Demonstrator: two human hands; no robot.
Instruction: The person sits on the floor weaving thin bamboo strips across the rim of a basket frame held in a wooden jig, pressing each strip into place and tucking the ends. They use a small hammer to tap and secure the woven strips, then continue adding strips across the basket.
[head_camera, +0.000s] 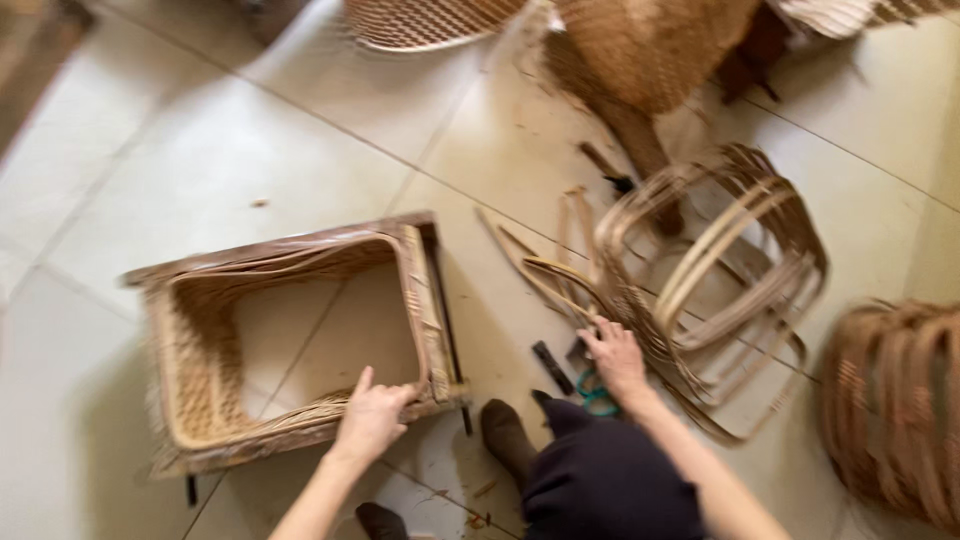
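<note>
Tiled floor (200, 150), left hand (372, 415) gripping wicker frame (300, 340)

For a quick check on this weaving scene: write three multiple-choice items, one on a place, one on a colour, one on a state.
1. Where does the left hand rest?
A. On the near edge of the woven frame
B. On the coil of cane strips
C. Flat on a bare tile

2. What colour are the handles of the scissors by the right hand?
A. Red
B. Teal
C. Yellow

3. How does the woven frame lie?
A. Lidded and shut
B. Filled with strips
C. Open, with floor showing through the middle

Answers:
1. A, the fingers curl over the frame's near rail.
2. B, a teal loop shows just below the right hand, which touches the coil of cane strips.
3. C, pale tile and a grout line are visible inside the frame.
</note>
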